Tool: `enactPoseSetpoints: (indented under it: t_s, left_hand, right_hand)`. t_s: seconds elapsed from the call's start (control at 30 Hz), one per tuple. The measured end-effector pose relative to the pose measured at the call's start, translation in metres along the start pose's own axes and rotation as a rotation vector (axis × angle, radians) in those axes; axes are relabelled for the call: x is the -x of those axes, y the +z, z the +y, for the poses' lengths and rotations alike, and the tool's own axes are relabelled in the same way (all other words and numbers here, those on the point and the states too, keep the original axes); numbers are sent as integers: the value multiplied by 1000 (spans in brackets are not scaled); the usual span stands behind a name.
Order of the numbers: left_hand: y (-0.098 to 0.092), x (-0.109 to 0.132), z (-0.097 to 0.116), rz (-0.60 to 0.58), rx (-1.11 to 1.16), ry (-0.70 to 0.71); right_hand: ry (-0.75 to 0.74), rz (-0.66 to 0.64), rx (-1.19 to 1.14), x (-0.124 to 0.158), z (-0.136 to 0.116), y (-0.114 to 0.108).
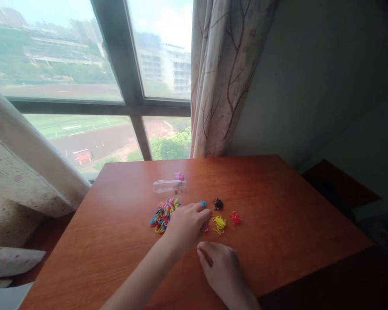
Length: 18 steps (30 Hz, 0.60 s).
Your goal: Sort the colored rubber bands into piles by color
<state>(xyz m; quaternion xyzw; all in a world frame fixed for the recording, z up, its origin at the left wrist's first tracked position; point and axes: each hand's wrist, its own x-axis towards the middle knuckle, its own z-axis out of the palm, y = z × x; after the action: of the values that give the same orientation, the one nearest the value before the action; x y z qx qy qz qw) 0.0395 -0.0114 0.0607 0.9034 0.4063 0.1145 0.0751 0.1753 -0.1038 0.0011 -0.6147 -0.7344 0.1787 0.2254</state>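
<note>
My left hand [191, 220] reaches over the table with its fingers pinched together. What those fingers hold, if anything, is hidden. Beside it on the left lies a mixed heap of small coloured rubber bands [164, 215], partly covered by the hand. Just past its fingertips are some blue bands [203, 203], and a little pink shows under it. My right hand [220, 261] rests lower and nearer, its fingers curled in towards the thumb; I cannot make out anything in them. To the right lie separate piles of yellow bands [219, 224], red bands [236, 218] and black bands [217, 204].
Behind the heap a clear plastic bottle-shaped container [168, 186] lies on its side, near a pink-purple piece [179, 175]. The brown wooden table [287, 224] meets a window [136, 86] and curtains [220, 77] at its far side.
</note>
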Motion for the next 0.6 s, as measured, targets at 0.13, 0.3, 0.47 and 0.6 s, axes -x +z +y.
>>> enactPoseSetpoints:
  t_s: [0.13, 0.3, 0.47, 0.6]
  left_hand:
    - [9, -39, 2, -67, -20, 32]
    - [28, -63, -5, -127, -23, -4]
    - [35, -71, -8, -128, -3, -31]
    - [32, -68, -7, -99, 3, -46]
  right_hand:
    - [-32, 22, -51, 7, -5, 13]
    - [-53, 45, -82, 12, -2, 20]
    - [-51, 41, -95, 14, -1, 22]
    - [-60, 37, -85, 14, -1, 21]
